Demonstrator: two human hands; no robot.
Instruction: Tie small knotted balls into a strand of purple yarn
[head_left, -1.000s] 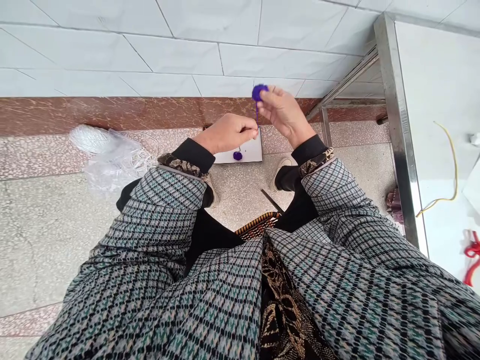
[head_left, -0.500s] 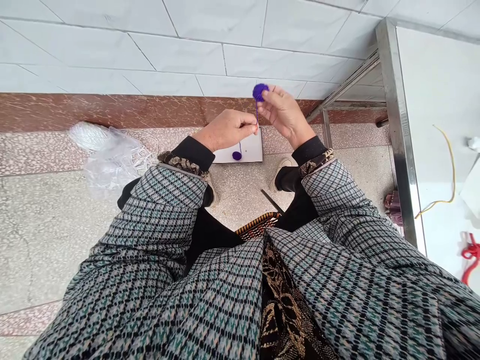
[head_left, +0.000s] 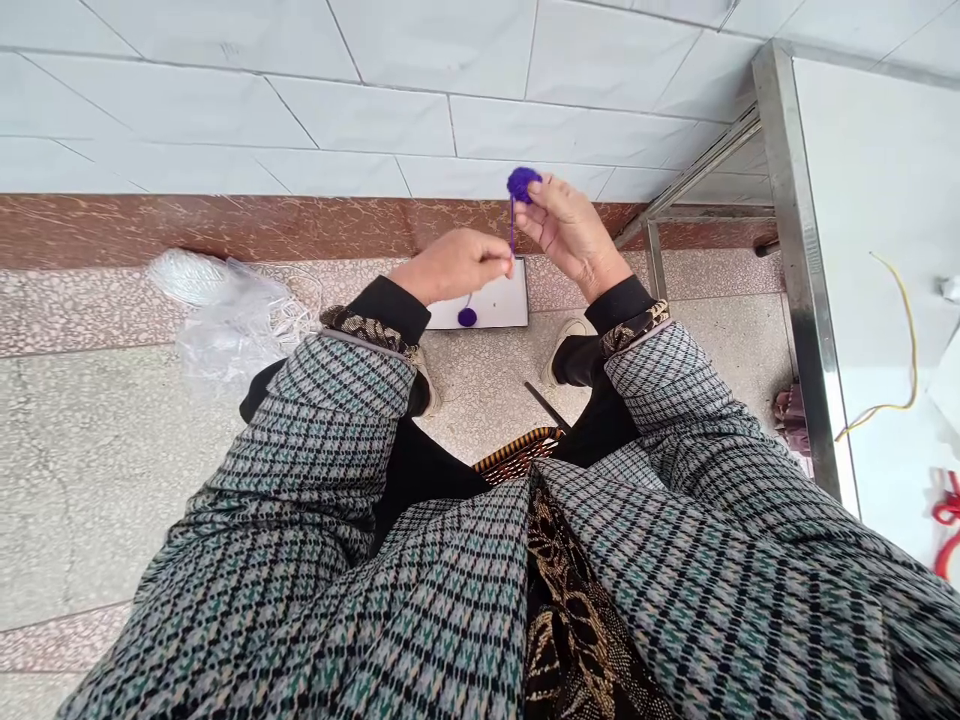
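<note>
A small purple ball of yarn [head_left: 523, 184] is gripped in the fingers of my right hand [head_left: 568, 226]. From it a strand of purple yarn [head_left: 512, 225] drops to my left hand [head_left: 459, 263], whose thumb and forefinger pinch it. Below the left hand, a second, smaller purple ball [head_left: 467, 317] shows against a white box or board [head_left: 501, 300] on the floor. A short piece of yarn runs up from that ball toward my left hand.
Clear plastic bag with white cord [head_left: 232, 320] lies on the floor at left. At right stands a metal-framed table [head_left: 814, 290] bearing a yellow cord [head_left: 911, 350] and red cord [head_left: 949, 507]. A tiled wall [head_left: 375, 120] rises ahead.
The smaller ball has shifted slightly left and down under my left hand. Both hands keep nearly the same places and grips.
</note>
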